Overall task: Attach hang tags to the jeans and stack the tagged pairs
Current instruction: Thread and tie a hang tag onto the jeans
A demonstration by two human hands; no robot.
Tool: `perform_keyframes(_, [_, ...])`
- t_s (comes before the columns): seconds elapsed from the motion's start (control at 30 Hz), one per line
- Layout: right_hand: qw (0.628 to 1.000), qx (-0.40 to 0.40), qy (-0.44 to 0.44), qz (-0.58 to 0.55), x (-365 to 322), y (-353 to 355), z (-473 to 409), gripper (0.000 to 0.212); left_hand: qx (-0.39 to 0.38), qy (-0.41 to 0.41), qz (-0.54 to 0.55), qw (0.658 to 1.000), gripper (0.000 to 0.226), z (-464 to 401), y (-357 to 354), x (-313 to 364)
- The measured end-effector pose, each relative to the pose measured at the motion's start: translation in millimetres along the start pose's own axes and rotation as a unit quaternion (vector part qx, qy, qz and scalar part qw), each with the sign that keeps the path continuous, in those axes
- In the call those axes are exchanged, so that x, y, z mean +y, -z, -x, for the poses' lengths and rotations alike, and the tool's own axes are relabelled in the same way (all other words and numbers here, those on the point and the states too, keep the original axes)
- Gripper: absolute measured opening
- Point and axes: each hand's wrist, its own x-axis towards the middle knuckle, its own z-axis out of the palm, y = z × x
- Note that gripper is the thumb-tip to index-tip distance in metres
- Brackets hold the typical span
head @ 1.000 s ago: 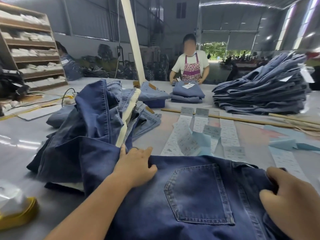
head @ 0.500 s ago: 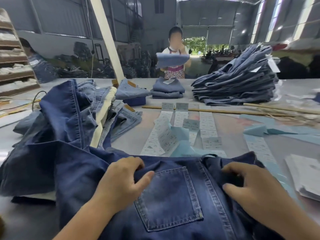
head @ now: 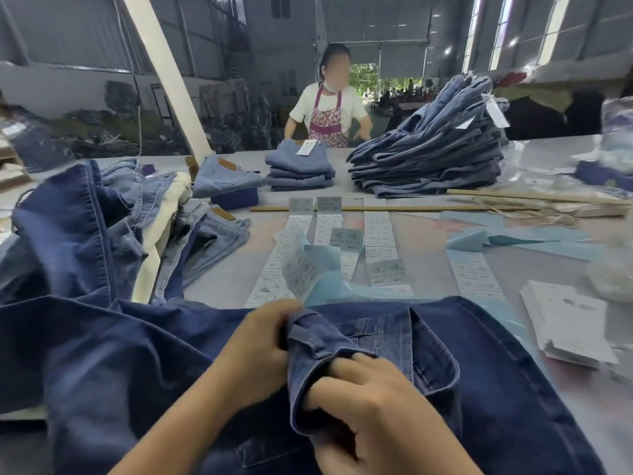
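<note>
Grip: left hand [head: 255,354] and right hand [head: 370,406] now pinching dark jeans [head: 120,354] waistband, lifted off worktop; ready for tagging.

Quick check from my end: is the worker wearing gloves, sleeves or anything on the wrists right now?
No. The left hand and right hand are bare, with no gloves, rings or watch showing. Both forearms are uncovered as far as the frame edge; no sleeve comes into view.

Grey tabletop [head: 222,279] carried dark jeans [head: 137,354] at near edge, rumpled jeans heap [head: 102,217] left, label strips [head: 378,231] centre, white card stack [head: 568,323] right, tall folded stack [head: 431,159] and wooden stick [head: 394,208] beyond.
</note>
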Motion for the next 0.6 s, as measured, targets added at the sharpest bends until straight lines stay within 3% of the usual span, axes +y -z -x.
perform_keyframes(0.1, [0.99,0.069,-0.081,0.095,4,15,12,0.031,0.037,-0.032,0.211,0.976,0.027,18,19,-6])
perform_keyframes(0.2, [0.972,0.069,-0.186,0.127,6,22,11,0.062,0.038,-0.017,0.301,0.953,0.037,31,35,-14])
perform_keyframes(0.27, [0.978,-0.011,-0.182,0.106,10,23,3,0.052,0.007,0.02,0.25,0.968,0.036,29,37,-14])
perform_keyframes(0.33, [0.982,-0.1,-0.14,0.081,10,22,-1,0.028,-0.055,0.034,0.108,0.992,0.027,20,32,-8])
perform_keyframes(0.37, [0.982,-0.102,-0.136,0.079,11,20,0,0.025,-0.077,0.041,0.048,0.995,0.028,13,28,-4])
perform_keyframes(0.5, [0.96,0.017,-0.26,0.104,19,23,11,0.042,-0.15,0.018,-0.065,0.986,0.038,-23,-2,10])
perform_keyframes(0.6, [0.903,-0.05,-0.37,0.214,32,33,21,0.072,-0.224,0.089,-0.133,0.961,0.049,-41,-28,9])
